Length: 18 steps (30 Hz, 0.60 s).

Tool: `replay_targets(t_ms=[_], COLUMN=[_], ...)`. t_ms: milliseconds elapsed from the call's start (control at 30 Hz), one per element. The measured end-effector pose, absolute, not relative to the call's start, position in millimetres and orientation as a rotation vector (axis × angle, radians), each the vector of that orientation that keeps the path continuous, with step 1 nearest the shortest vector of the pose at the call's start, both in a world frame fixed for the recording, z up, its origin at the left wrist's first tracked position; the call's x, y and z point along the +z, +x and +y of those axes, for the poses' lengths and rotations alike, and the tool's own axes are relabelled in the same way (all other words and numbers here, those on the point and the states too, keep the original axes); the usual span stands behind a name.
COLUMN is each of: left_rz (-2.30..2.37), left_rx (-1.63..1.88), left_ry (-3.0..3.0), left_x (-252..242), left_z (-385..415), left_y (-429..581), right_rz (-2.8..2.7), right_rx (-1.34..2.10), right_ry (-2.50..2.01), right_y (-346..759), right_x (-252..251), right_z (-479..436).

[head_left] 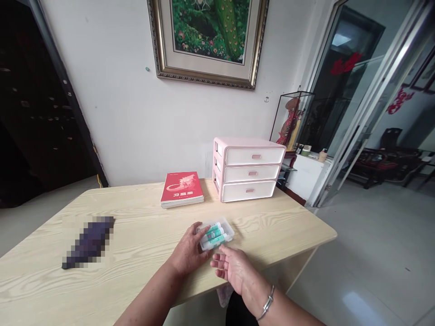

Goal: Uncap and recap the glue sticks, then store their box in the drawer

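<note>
A small clear plastic tray (228,226) lies on the light wooden table (142,222) near its front right. Inside it lie a few white glue sticks with green labels (214,235). My left hand (189,251) rests at the tray's left side, fingers touching its edge. My right hand (231,266) hovers just in front of the tray, palm turned up, fingers apart and empty, with a metal bangle on the wrist.
A pink three-drawer box (249,168) stands at the table's back right, drawers closed. A red book (182,189) lies left of it. A blurred dark object (89,242) lies at the left. The table's right edge drops to a tiled floor.
</note>
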<state>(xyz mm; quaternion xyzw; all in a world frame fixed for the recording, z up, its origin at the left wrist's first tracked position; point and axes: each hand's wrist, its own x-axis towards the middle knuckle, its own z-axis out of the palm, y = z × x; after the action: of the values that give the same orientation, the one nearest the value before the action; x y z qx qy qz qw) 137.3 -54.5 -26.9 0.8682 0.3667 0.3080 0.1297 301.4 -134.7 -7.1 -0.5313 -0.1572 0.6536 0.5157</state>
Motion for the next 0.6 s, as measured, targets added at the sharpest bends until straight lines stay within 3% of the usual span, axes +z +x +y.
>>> replay_targets(t_ms=[600], left_rz=[1.011], left_rx=[0.833], left_ry=[2.514], left_x=[-29.8], left_z=[-54.5], left_y=[134.6], right_rz=[-0.317], right_rx=[1.495], right_ry=[-1.287], right_y=[264.8], right_x=[-9.5], right_z=[-123.3])
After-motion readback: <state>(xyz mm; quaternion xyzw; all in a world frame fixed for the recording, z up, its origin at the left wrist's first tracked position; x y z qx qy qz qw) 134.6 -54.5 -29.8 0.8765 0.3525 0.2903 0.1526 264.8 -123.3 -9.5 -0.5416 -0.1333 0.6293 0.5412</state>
